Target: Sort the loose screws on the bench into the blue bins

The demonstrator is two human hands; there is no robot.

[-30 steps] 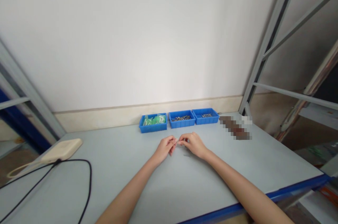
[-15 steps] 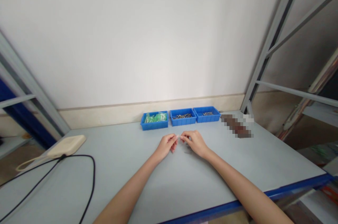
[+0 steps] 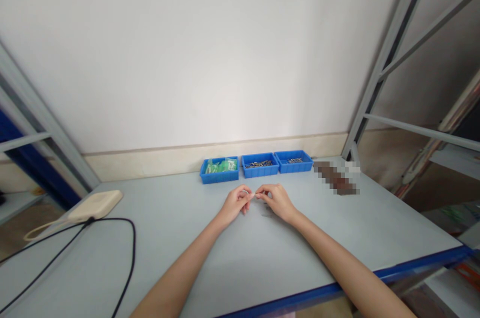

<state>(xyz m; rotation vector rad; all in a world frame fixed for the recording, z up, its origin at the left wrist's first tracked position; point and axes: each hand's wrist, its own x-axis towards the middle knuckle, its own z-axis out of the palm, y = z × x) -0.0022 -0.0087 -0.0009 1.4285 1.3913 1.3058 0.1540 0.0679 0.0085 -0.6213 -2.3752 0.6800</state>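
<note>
My left hand and my right hand meet fingertip to fingertip above the middle of the table. Both are closed in a pinch. A tiny pale piece shows between the fingertips, too small to name; which hand bears it I cannot tell. Just beyond the hands stand three blue bins: the left bin has green-and-white plastic packets in it, the middle bin holds thin metal pieces, and the right bin holds a smaller heap of similar metal pieces.
At the left lie a cream-coloured flat box and a looping black cable. A pixelated patch covers something at the right. Grey metal frames rise at both sides; a wall closes the back. The table has a blue front edge.
The left hand has risen slightly and its fingers have shifted a little around the pinch. The right hand has hardly moved. The bins stay where they were.
</note>
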